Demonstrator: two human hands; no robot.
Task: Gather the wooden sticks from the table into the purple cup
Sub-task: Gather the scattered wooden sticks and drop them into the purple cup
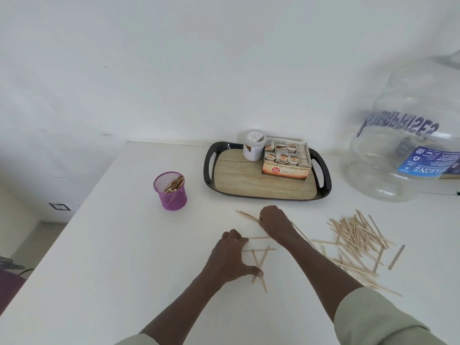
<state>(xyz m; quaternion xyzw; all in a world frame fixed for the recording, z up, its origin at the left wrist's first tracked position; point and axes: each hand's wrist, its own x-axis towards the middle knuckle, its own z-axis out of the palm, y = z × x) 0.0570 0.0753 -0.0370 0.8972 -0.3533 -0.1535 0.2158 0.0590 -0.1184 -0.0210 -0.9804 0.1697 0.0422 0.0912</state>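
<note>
Head view gives me a white table (104,245) with both hands out over it. My right hand (275,220) is curled around a small bundle of wooden sticks (247,215), the ends poking out to the left of the knuckles and resting low against the tabletop. My left hand (231,257) lies spread on the surface, fingers fairly straight and thumb stretched toward me, touching a few loose sticks (260,260) that cross one another just beside it; I cannot tell whether it pinches any of them. The main pile of sticks (356,240) lies scattered to the right of my right forearm, some overlapping, one stray stick (396,257) off at its far edge. The purple cup (171,191), a mesh one, stands upright to the left of the hands and apart from them, with sticks already leaning inside it. Behind it I see a dark tray (211,168) carrying a white jar (254,149) and a tea box (286,163), and a large clear water bottle (403,135) at far right.
</note>
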